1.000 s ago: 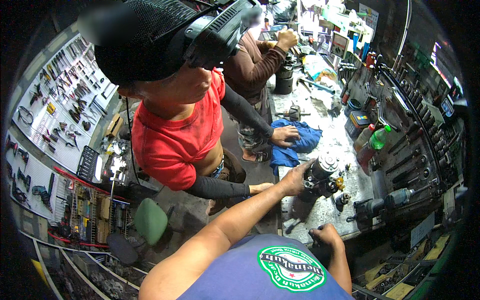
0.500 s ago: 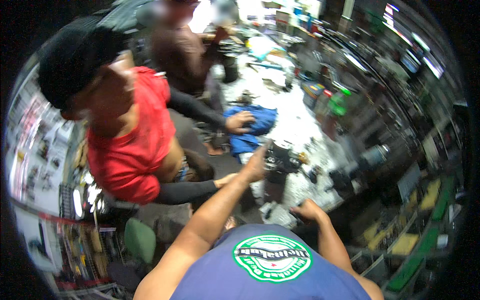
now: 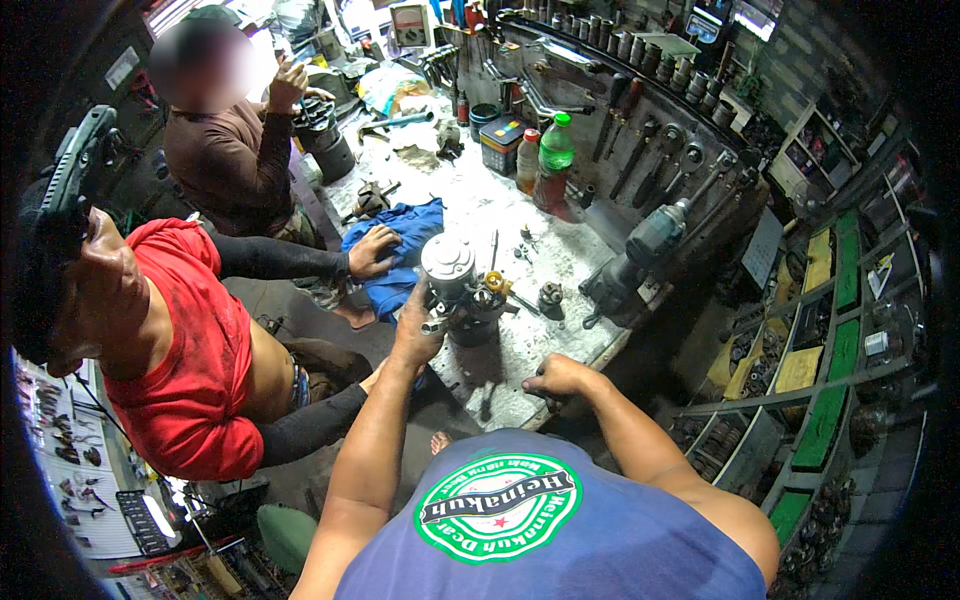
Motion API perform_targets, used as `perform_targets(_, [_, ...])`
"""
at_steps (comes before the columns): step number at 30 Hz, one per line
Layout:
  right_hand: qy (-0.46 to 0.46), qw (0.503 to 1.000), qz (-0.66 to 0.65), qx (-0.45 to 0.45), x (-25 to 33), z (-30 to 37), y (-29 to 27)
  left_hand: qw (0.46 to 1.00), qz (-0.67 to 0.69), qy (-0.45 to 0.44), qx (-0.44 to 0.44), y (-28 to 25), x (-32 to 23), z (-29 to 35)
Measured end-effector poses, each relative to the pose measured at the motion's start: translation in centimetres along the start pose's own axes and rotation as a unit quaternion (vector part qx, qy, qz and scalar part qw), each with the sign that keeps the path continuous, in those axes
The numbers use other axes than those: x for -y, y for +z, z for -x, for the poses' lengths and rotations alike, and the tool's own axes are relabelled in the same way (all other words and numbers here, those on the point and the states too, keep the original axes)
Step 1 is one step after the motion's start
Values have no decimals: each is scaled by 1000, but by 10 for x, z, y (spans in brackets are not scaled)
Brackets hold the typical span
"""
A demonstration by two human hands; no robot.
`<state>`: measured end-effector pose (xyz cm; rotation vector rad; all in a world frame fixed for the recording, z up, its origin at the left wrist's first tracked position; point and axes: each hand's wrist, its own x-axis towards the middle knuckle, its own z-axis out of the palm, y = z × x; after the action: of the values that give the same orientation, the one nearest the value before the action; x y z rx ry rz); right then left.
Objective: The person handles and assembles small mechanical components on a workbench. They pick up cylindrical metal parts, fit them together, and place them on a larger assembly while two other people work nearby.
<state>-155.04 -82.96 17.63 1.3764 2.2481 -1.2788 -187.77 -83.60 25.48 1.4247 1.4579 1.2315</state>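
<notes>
My left hand (image 3: 415,335) is closed against the near left side of a motor unit (image 3: 448,262). The unit has a round silver cap, a dark body and a brass-coloured part on its right, and it stands upright near the bench's front edge. Some of my left fingers are hidden behind it. At the bench's front corner, my right hand (image 3: 562,378) is curled up, with a small dark thing partly showing under the fingers; its kind cannot be made out. A dark toothed metal part (image 3: 550,295) and a thin rod (image 3: 493,247) lie right of the motor unit.
A co-worker in red rests a hand (image 3: 374,250) on a blue cloth (image 3: 410,232); another person stands beyond. A power impact wrench (image 3: 650,240) stands right, near two bottles, one green-capped (image 3: 557,150). Wrenches and sockets line the wall; shelves (image 3: 800,370) stand at right.
The view has swung, so the bench and people appear farther left, and the blur has gone. My left hand stays at the motor unit, my right hand at the bench corner.
</notes>
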Motion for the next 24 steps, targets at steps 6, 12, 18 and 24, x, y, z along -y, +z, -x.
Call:
perform_targets(6, [3, 1000, -22, 5, -5, -3, 1, 1000, -16, -23, 9, -2, -15, 3])
perform_targets(12, [-1, 1000, -29, 7, -5, -3, 1, 1000, -10, -17, 1, -1, -21, 3])
perform_targets(18, [13, 998, -51, 20, 1, 3, -5, 999, -40, -8, 7, -2, -18, 2])
perform_targets(24, [25, 997, -61, 38, 8, 8, -10, 999, -38, -9, 13, -4, -14, -1])
